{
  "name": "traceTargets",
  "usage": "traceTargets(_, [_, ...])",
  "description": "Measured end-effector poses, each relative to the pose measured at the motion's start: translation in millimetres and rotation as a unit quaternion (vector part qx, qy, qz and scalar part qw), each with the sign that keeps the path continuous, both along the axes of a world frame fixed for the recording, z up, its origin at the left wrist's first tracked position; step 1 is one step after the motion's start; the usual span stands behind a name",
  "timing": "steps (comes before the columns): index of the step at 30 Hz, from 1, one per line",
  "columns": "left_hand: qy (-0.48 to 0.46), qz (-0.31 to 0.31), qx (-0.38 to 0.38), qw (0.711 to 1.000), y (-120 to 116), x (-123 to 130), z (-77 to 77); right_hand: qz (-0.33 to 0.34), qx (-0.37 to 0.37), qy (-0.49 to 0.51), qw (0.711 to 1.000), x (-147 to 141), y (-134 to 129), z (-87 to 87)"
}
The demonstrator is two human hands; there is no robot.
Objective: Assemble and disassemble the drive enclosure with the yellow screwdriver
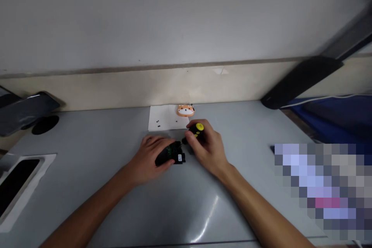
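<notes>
L hand (150, 159): grip's round gadget (171, 153), brace it!
R hand (210, 147): grip's on driver (195, 131), press sq., nice n' slow

Worktop (139, 217) and articles: plastic, paper, cloth.
Worktop smooth, glossy; sheet (167, 113), matt paper; tool handle (199, 126), smooth plastic; device (175, 151), dark plastic, paper-like label (179, 157); animal-faced case (185, 111), smooth, plastic-looking; wall (174, 15), matt; blue drape (348, 124), soft-looking cloth.

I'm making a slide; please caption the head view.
Left hand holding a black device, right hand gripping a black-and-yellow tool beside it; small black bits lie on paper behind.
</notes>
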State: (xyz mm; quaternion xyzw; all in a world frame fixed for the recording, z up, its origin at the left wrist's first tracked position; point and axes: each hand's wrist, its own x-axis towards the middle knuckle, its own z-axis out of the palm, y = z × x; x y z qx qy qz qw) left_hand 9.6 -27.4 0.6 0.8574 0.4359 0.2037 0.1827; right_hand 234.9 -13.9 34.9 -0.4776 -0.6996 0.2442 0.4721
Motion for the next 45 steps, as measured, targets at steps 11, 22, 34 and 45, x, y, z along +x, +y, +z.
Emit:
traceTargets(11, [0.006, -0.014, 0.017, 1.000, 0.4, -0.5, -4.8, 0.070, -0.011, -0.012, 0.997, -2.6, -1.4, 6.3])
traceTargets(22, [0.006, -0.010, 0.010, 1.000, 1.8, -0.1, -2.7, 0.132, -0.017, -0.018, 0.991, 0.5, -0.9, 11.4])
traceTargets(34, [-0.010, -0.012, 0.036, 0.999, 0.7, 0.0, -7.9, 0.222, -0.019, 0.003, 0.975, -14.2, -5.4, 17.6])
traceTargets(45, [-0.012, -0.028, 0.034, 0.999, -0.5, 0.1, -3.7, 0.230, -0.090, 0.054, 0.968, -6.5, -5.8, 22.6])
